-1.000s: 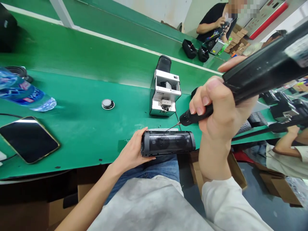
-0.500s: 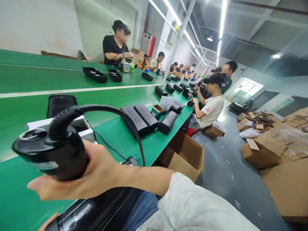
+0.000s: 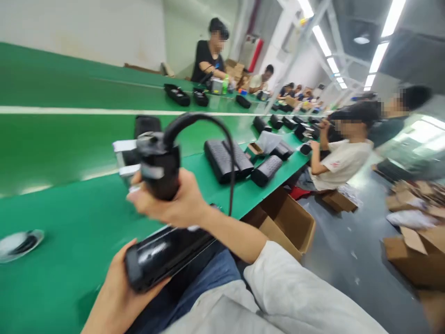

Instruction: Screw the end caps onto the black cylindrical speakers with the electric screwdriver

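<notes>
My right hand (image 3: pixel 186 197) is wrapped round a thick black electric screwdriver (image 3: pixel 160 174) with a pale label; its bit end is hidden below my hand. From its top a black cord (image 3: pixel 208 116) arcs over to the right and down. Below, my left hand (image 3: pixel 118 283) grips the near end of a long, glossy black casing (image 3: pixel 167 253). That casing lies tilted along the bench edge above my lap, its far end partly covered by my right forearm. The screwdriver is held above the casing; whether they touch is not visible.
Black perforated casings (image 3: pixel 225 162) lie ahead on the green bench (image 3: pixel 86 208). A white box (image 3: pixel 125 150) is behind the screwdriver, a clear bag (image 3: pixel 22 243) at left. An open carton (image 3: pixel 295 222) stands below the bench edge. A co-worker (image 3: pixel 347 153) sits to the right.
My view has swung left and down, so the scene sits further right. The screwdriver and right hand appear smaller and farther off. My left hand and the casing's near end now show fully.
</notes>
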Tool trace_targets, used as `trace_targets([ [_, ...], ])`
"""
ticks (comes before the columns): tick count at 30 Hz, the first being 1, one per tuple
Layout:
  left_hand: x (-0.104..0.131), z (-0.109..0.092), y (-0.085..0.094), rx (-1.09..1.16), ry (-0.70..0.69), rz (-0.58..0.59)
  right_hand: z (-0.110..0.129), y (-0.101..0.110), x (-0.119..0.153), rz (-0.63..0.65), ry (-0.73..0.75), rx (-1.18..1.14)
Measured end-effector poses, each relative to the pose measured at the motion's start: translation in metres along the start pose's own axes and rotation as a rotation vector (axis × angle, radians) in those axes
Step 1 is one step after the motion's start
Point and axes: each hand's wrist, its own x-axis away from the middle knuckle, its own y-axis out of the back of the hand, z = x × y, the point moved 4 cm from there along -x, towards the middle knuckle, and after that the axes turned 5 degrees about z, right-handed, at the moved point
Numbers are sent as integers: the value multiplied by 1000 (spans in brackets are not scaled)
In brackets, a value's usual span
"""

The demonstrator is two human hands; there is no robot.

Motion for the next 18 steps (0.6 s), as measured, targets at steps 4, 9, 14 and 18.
trace_targets([
  [4,3,-19,6,-3,-15,105,39,9,1,73,203,-110],
  [9,2,-24,9,37,16,122,53,23,-47,-201,618,27],
  [14,4,-25,8,54,-4,129,23,14,-84,-251,674,131],
  [18,3,-26,9,48,4,138,6,13,-92,-266,657,187],
])
